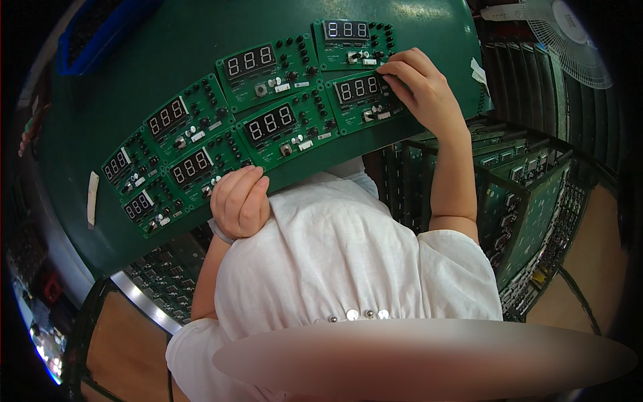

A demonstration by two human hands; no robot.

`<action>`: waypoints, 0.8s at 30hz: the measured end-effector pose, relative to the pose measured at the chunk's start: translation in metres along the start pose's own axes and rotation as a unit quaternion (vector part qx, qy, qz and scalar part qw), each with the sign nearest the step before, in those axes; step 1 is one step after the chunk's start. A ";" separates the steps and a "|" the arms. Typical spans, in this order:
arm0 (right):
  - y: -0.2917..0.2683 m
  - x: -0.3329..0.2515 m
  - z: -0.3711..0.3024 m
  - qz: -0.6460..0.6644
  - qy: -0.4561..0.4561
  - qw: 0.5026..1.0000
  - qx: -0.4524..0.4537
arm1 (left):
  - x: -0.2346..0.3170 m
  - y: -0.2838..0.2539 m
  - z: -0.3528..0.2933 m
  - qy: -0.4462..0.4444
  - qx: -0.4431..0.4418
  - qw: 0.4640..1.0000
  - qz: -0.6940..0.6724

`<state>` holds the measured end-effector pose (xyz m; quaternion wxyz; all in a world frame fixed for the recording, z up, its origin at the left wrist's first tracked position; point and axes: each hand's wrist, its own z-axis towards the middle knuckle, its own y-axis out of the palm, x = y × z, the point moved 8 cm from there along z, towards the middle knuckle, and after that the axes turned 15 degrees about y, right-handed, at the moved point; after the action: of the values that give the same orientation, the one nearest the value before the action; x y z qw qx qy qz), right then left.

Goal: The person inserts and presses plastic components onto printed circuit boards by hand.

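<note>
Several green circuit boards with three-digit displays lie in two joined-looking rows across the green table (295,181). My right hand (422,87) reaches over the right end, thumb and forefinger pinched together where the upper right circuit board (331,59) meets the lower right circuit board (345,120). Whatever is between those fingertips is too small to make out. My left hand (240,202) is closed, its fingers curled at the table's near edge beside a lower-row circuit board (179,191). Its palm is hidden, so I cannot see what it may hold.
A blue bin (67,50) stands at the far left, and a pale strip (92,199) lies on the table's left side. Racks of upright circuit boards (529,208) stand at the right, below a white fan (569,33). More racked boards (167,275) sit under the left edge.
</note>
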<state>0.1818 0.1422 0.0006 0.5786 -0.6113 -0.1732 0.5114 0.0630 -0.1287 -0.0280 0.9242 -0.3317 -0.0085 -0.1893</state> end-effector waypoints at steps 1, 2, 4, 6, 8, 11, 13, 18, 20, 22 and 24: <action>0.000 0.001 0.002 0.001 -0.001 1.000 -0.002 | 0.000 0.000 0.000 -0.002 -0.001 1.000 0.001; 0.001 0.000 0.003 -0.004 -0.011 1.000 -0.016 | 0.001 -0.001 -0.001 -0.003 0.000 1.000 0.005; 0.003 0.000 0.004 -0.010 -0.020 0.999 -0.032 | 0.001 -0.001 -0.001 -0.005 0.001 1.000 0.009; 0.001 0.003 0.005 0.011 0.001 0.999 -0.038 | 0.001 -0.001 -0.001 -0.009 0.001 1.000 0.010; 0.004 0.008 0.005 0.050 0.051 0.996 -0.057 | 0.000 0.000 -0.001 -0.011 0.001 1.000 0.009; 0.006 0.014 0.007 0.087 0.102 0.988 -0.080 | -0.001 0.000 -0.001 -0.015 -0.004 1.000 0.007; 0.006 0.014 0.008 0.083 0.102 0.988 -0.084 | -0.001 0.000 0.000 -0.016 -0.007 1.000 0.006; 0.003 0.001 0.009 -0.019 -0.013 0.998 -0.057 | -0.001 0.001 0.001 -0.021 -0.011 1.000 0.012; 0.003 -0.006 0.011 -0.053 -0.039 0.996 -0.060 | -0.001 0.001 0.002 -0.024 -0.011 1.000 0.011; 0.003 -0.010 0.012 -0.088 -0.066 0.992 -0.063 | -0.001 0.001 0.001 -0.026 -0.009 1.000 0.011; 0.003 -0.007 0.014 -0.046 -0.049 0.994 -0.081 | -0.002 0.000 -0.001 -0.028 -0.007 1.000 0.013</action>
<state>0.1660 0.1432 0.0039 0.5409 -0.6215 -0.2705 0.4980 0.0614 -0.1283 -0.0290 0.9237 -0.3429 -0.0286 -0.1684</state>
